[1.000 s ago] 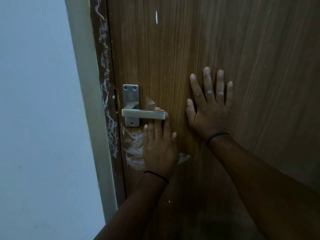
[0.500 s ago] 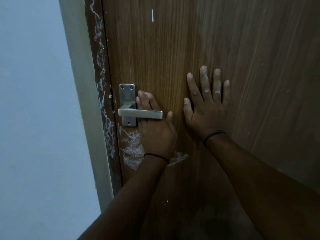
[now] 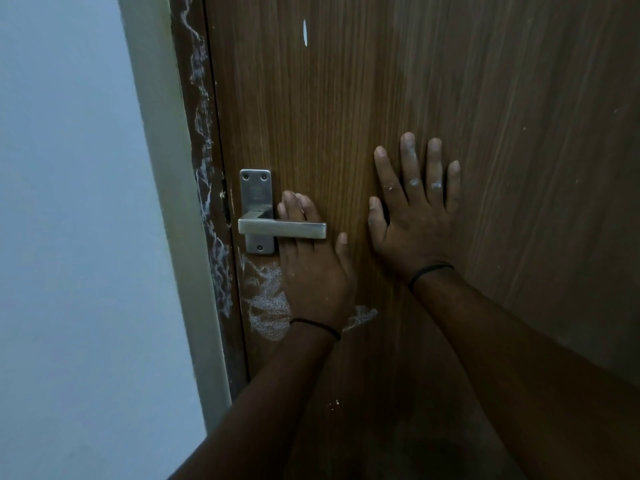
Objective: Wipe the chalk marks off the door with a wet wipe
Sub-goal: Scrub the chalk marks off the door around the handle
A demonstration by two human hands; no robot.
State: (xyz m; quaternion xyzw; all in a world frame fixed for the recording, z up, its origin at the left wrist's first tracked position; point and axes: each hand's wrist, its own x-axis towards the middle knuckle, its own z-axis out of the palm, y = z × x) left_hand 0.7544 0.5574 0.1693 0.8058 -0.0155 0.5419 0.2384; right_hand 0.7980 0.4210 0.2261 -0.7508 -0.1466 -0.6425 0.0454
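Note:
A brown wooden door (image 3: 415, 81) fills the view. White chalk marks (image 3: 266, 303) smear it below the metal lever handle (image 3: 282, 229). My left hand (image 3: 313, 271) lies flat on the door over the chalk, its straight fingers slid up behind the lever. Flat on the wood to the right, with fingers spread, is my right hand (image 3: 414, 216); chalk dust clings to its knuckles. No wet wipe shows; whether one lies under the left palm cannot be told.
More chalk streaks (image 3: 207, 174) run down the dark door frame at the left. A pale wall (image 3: 69, 237) stands beyond the frame. A small white mark (image 3: 305, 32) sits high on the door.
My left hand slid up the door from below the lever until its fingers passed behind it. The right hand stayed put.

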